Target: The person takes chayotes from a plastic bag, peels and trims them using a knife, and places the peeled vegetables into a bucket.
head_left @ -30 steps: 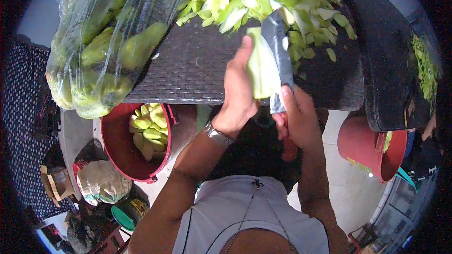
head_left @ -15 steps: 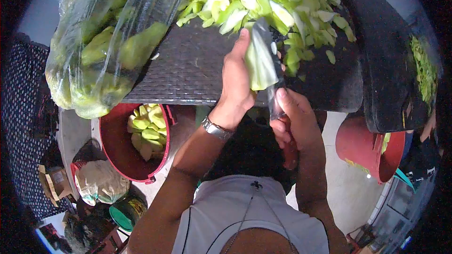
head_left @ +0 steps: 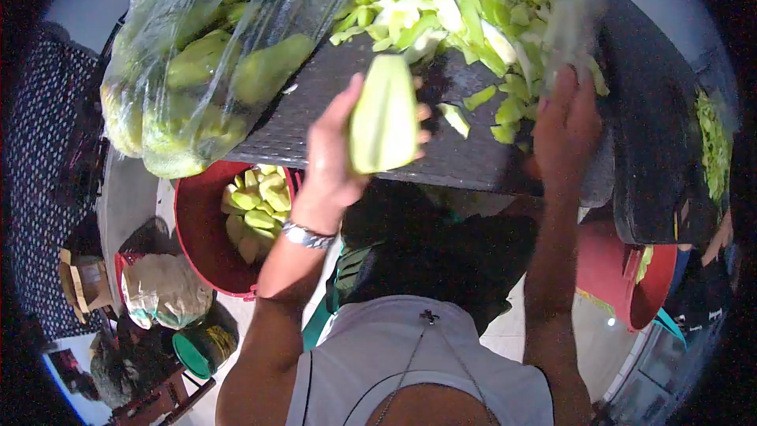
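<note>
My left hand (head_left: 331, 150) is closed around a peeled pale green fruit (head_left: 384, 114), held up above the front edge of the dark woven tabletop (head_left: 315, 126). A long groove runs down the fruit's pale face. My right hand (head_left: 566, 122) grips a knife (head_left: 572, 16) with its blade pointing away from me, smeared by motion; the handle is mostly hidden in the fingers. Beyond both hands lies a heap of green peelings (head_left: 457, 8), with a few loose strips nearer me. A clear plastic bag (head_left: 213, 63) of whole green fruits rests at the left.
Below the table's left edge stands a red bucket (head_left: 197, 229) with peeled pieces (head_left: 260, 205) inside. Another red bucket (head_left: 607, 268) is at the right, near a dark surface with more peelings (head_left: 714, 142) and another person's hand (head_left: 717, 238). A stuffed sack (head_left: 165, 288) sits lower left.
My left hand has moved left with the fruit, turning its grooved face toward me. My right hand has swung the knife away from the fruit, to the right and farther forward.
</note>
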Demonstrator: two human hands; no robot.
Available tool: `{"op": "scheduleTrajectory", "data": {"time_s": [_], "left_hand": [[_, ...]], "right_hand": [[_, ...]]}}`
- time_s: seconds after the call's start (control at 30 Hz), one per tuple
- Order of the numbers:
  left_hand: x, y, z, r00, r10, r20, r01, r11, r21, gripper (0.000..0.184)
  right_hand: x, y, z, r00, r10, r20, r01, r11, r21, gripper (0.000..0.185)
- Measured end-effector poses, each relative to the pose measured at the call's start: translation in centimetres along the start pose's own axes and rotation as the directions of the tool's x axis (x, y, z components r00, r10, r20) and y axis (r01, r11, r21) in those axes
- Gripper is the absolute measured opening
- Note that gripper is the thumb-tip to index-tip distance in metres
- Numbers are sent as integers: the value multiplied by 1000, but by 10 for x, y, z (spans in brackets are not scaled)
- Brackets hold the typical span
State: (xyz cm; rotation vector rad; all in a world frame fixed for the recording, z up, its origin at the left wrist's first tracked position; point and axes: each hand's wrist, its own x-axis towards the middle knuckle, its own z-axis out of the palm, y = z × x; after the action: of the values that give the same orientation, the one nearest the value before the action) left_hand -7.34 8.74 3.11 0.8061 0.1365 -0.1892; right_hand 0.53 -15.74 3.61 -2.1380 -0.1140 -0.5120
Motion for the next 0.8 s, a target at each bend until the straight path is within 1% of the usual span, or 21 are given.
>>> {"op": "scheduleTrajectory", "data": {"time_s": [0.03,0.1,0.13,0.17,0.2,0.23,0.27,0.3,0.33,0.37,0.4,0.43,0.47,0.5,0.6,0.63,0.67,0.7,0.73,0.77,0.8], "left_hand": [[-17,10,-12,999,0,-45,2,998,58,67],[-56,28,-32,987,0,-161,3,1000,21,65],[-78,37,-44,978,-17,-206,21,1000,16,64],[-98,45,-63,973,-49,-227,58,998,31,62],[-120,52,-80,959,-80,-272,116,986,118,60],[-141,59,-98,941,-110,-319,181,963,199,57],[-157,64,-129,910,-80,-408,259,876,407,50],[-170,68,-153,875,-30,-483,346,738,579,44],[-181,72,-157,863,157,-480,359,479,801,38],[-192,74,-158,848,330,-415,383,159,910,33],[-200,76,-155,836,461,-298,417,-178,891,27],[-201,87,-143,804,483,-347,311,156,937,17],[-196,98,-114,808,484,-337,300,153,941,16],[-188,105,-80,812,486,-323,287,149,946,15],[-168,113,-9,717,595,-364,273,240,931,14],[-161,124,-2,740,625,-251,244,98,965,14],[-149,136,2,759,637,-135,213,-46,976,14],[-134,148,8,775,632,7,208,-265,942,17],[-115,154,7,737,671,84,216,-352,911,22],[-95,173,6,802,558,213,132,-513,848,22],[-70,181,7,785,522,334,91,-631,771,15]], "right_hand": [[19,31,0,974,-211,83,226,928,-296,32],[32,57,-1,849,-492,195,512,669,-539,32],[37,60,-1,780,-602,168,582,601,-548,32],[37,58,1,815,-561,148,549,664,-507,32],[36,56,2,847,-517,128,512,723,-464,32],[27,52,1,947,-288,143,321,872,-369,33],[22,52,-1,973,-152,175,202,929,-312,33],[16,52,-3,979,-14,204,69,962,-266,33],[14,55,-4,973,19,231,41,966,-255,34],[11,52,-4,968,74,239,-24,978,-206,34],[8,48,-4,961,128,246,-91,983,-158,34],[4,32,-3,950,206,235,-195,978,-69,34],[1,23,-4,930,286,232,-298,954,20,35],[-1,24,-5,935,267,233,-274,962,-6,35],[-4,35,-8,961,176,212,-166,984,-62,34],[-7,41,-9,972,123,199,-111,991,-71,34],[-10,44,-11,969,139,205,-131,990,-53,33],[-12,44,-13,965,155,211,-151,988,-36,33],[-15,37,-18,942,236,239,-245,970,6,32],[-18,34,-22,910,314,269,-338,940,44,31],[-22,37,-24,917,298,265,-320,946,43,30]]}}
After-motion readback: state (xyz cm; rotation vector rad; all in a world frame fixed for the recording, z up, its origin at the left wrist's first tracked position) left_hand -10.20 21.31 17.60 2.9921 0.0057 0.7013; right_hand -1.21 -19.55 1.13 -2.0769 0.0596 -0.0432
